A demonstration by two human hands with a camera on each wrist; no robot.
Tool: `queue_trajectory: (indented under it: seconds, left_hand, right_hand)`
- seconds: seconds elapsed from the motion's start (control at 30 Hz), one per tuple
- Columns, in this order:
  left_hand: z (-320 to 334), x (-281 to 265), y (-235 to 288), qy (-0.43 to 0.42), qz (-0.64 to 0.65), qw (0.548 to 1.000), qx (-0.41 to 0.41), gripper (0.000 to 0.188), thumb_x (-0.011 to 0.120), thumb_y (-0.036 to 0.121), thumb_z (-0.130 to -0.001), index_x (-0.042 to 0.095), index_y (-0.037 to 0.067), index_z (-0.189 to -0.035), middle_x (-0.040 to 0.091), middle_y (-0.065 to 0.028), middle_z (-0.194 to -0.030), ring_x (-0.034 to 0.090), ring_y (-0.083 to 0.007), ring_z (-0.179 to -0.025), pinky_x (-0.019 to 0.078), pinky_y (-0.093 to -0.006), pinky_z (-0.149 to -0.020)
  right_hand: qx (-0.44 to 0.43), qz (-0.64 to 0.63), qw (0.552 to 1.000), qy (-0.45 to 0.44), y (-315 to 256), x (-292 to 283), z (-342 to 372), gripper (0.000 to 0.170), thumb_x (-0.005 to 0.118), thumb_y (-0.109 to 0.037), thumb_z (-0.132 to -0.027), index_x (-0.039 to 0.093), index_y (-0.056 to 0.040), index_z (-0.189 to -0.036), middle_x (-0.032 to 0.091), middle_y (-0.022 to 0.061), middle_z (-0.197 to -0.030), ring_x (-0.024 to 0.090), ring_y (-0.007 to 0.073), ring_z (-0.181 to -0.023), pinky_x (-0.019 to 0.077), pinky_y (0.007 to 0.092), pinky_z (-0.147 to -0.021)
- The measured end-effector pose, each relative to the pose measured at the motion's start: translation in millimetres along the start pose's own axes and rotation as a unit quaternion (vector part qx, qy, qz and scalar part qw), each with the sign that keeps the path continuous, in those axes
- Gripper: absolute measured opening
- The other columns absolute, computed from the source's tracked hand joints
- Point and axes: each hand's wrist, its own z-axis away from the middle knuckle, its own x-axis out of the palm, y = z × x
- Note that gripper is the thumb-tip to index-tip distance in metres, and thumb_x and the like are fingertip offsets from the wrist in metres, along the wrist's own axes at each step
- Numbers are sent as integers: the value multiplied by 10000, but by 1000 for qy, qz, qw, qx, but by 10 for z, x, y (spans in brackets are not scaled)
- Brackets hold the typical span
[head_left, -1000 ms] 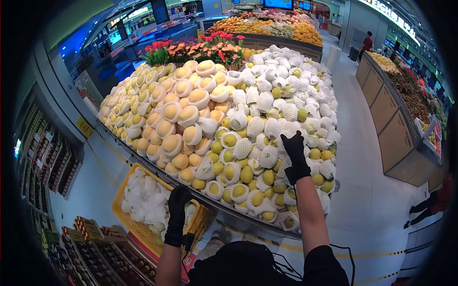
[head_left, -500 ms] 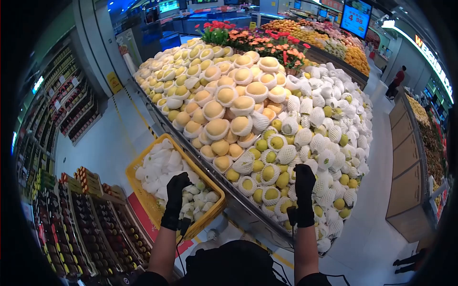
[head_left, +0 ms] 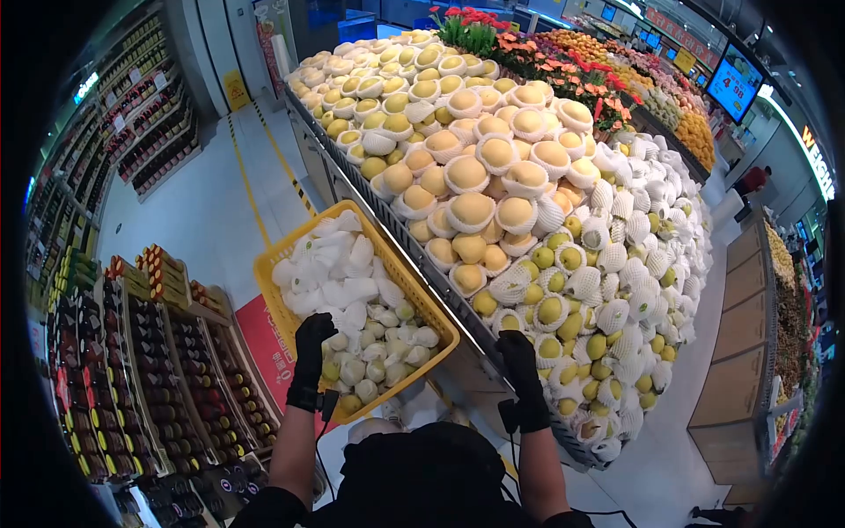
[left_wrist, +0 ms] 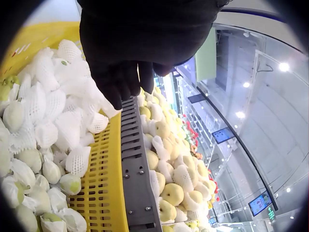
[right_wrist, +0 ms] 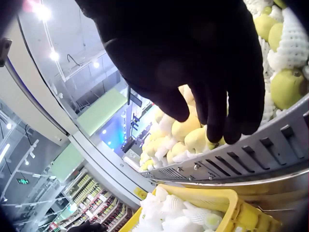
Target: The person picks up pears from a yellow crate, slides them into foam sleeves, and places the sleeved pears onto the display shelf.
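Note:
My black-gloved left hand hangs over the near left part of a yellow plastic crate, its fingers loosely bent and holding nothing visible. The crate holds white foam fruit nets at the far end and pale green wrapped fruit at the near end. My right hand, also gloved, is at the front edge of the fruit display, close to yellow-green pears in foam nets. In the right wrist view its fingers point downward, loosely bent, in front of the grey slatted rail.
Larger pale yellow fruit in foam nets rises in a heap on the display's left. Flowers stand behind it. Bottle shelves flank the crate on the left, beside a red floor sign. Wooden fruit bins stand at right.
My right hand has drawn back from the netted pears to the display's front edge. My left hand stays over the crate. The head view has turned left, bringing the crate nearer the middle.

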Motion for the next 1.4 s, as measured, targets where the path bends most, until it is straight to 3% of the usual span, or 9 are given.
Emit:
queue_trajectory:
  seconds: [0.27,0.37,0.4,0.57,0.67,0.7,0.93,1.2,1.4]
  left_hand:
    - [-221,-504,-353,-15,14,998,-57,214,491,203,-920,615,30,-903,602,-27,-746,520,-98,-606,464,-259,-556]
    - [-214,-514,-272,-44,-119,988,-84,150,499,96,-878,621,30,-936,607,-11,-709,499,-85,-560,411,-243,-502]
    - [-194,-491,-309,-70,-294,951,67,200,518,-4,-804,625,28,-969,614,-8,-677,498,-86,-539,396,-235,-491]
    - [-304,-557,-619,-71,-239,967,56,169,536,47,-827,645,48,-956,624,-26,-638,479,-81,-492,375,-236,-443]
    - [-407,-551,-606,-47,-13,976,-212,223,489,229,-931,652,80,-962,633,-38,-665,417,-55,-443,321,-222,-393]
    - [-430,-512,-688,-55,-33,977,-204,360,419,377,-969,656,106,-966,638,-47,-691,356,-34,-417,263,-205,-371]
    - [-507,-340,-987,-26,-27,985,-168,226,528,297,-920,631,116,-1009,660,-47,-783,376,-35,-467,277,-195,-391]
    - [-766,-302,-1407,-4,-36,983,-182,247,627,227,-869,582,103,-1078,599,-13,-834,540,-91,-626,452,-233,-496]
    - [-1009,-196,-1655,-69,-37,982,-170,256,621,216,-876,566,94,-1094,580,-16,-840,550,-109,-647,495,-268,-536]
  right_hand:
    - [65,133,981,-124,-15,488,286,305,600,-183,-853,595,26,-1076,634,51,-850,587,128,-791,479,277,-713]
    - [93,116,979,-141,-84,675,411,284,587,-153,-876,592,32,-1091,636,58,-887,597,140,-818,492,294,-762]
    - [85,113,980,-143,-75,723,392,302,589,-180,-877,592,26,-1098,645,69,-885,604,141,-803,491,288,-741]
    - [79,133,973,-173,-520,925,404,332,582,-226,-883,594,6,-1119,666,94,-894,625,151,-807,495,283,-732]
    - [81,195,958,-195,-568,1008,329,329,576,-219,-884,591,1,-1127,667,104,-909,629,161,-822,498,298,-746]
    - [86,210,954,-197,-643,1045,332,331,573,-212,-882,592,-3,-1138,669,112,-920,636,178,-833,501,315,-763]
    - [106,186,954,-208,-374,1077,432,347,574,-159,-868,583,29,-1160,662,113,-953,621,167,-859,486,296,-794]
    - [94,189,963,-168,-180,843,561,313,588,-205,-865,619,-2,-1101,671,112,-945,644,188,-844,492,309,-778]
    - [117,96,975,-160,-105,838,543,280,557,-161,-884,612,21,-1089,667,93,-932,629,152,-825,491,285,-764]
